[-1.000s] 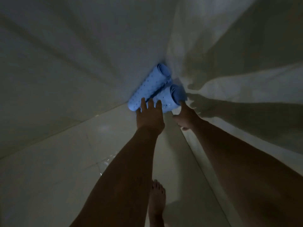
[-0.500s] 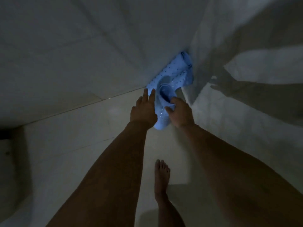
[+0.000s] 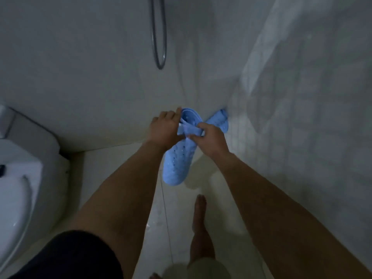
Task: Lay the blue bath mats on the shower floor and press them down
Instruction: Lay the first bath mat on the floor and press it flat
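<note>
Mat (image 3: 177, 160) came off the corner, gripped in your left hand (image 3: 164, 128) and right hand (image 3: 211, 137); second mat (image 3: 218, 120) stayed put, none laid.

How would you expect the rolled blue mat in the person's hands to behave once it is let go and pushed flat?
The blue mat looks floppy: it bends where the right hand and left hand grip it. Being curled, it will probably spring back. Its holes suggest light, rubbery material.
</note>
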Motion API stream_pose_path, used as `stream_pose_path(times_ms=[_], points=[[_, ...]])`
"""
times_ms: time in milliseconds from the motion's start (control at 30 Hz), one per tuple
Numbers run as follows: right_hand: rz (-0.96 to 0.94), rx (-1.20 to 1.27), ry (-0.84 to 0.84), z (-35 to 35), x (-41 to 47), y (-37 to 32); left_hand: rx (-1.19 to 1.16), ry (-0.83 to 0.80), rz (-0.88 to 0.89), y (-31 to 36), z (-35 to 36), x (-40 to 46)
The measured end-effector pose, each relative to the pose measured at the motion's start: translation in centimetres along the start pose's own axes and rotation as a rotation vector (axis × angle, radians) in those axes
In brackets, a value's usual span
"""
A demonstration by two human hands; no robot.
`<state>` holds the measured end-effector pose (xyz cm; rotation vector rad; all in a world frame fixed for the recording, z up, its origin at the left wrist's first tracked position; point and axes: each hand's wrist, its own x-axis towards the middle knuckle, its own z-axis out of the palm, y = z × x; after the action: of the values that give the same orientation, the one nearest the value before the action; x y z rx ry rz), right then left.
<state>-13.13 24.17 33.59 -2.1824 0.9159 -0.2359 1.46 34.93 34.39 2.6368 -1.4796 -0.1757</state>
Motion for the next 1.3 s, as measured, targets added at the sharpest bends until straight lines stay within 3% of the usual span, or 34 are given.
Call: stream_pose_path(times_ms=[167, 333, 533, 667, 867, 967, 1167, 1300], points=[[-0.057, -0.193, 0.035, -4.6, -7.2, -9.8, 0.04, 0.109, -0.01, 0.3, -11.0, -9.4], [-0.104, -0.477, -0.113, -7.7, -12.0, -15.1, 0.032, 0.02, 0.039, -0.2, -17.5, -16.1], [-0.487, -0.753, -0.118, -10.6, -14.6, -19.2, 0.068, 0.003, 0.158, -0.8, -21.7, -20.5], [-0.468, -0.784, -0.191, -10.2, -14.3, -20.9, 0.179, 0.027, 0.16, -1.3, -22.5, -21.5], [-0.394, -0.619, -0.338, -10.2, -13.7, -17.9, 0.255, 0.104, 0.268, -1.7, -20.2, -21.3], [-0.317, -0.71, -0.434, -9.3, -12.3, -15.3, 0.344, 0.09, 0.288, -2.0, -19.1, -20.5], [-0.103, -0.865, -0.588, -5.7, -9.5, -4.2, 0.325, -0.002, 0.258, -5.4, -14.7, -19.4], [-0.003, -0.706, -0.668, -2.0, -9.3, 4.0, 0.216, -0.056, 0.173, -8.8, -6.6, -19.9]])
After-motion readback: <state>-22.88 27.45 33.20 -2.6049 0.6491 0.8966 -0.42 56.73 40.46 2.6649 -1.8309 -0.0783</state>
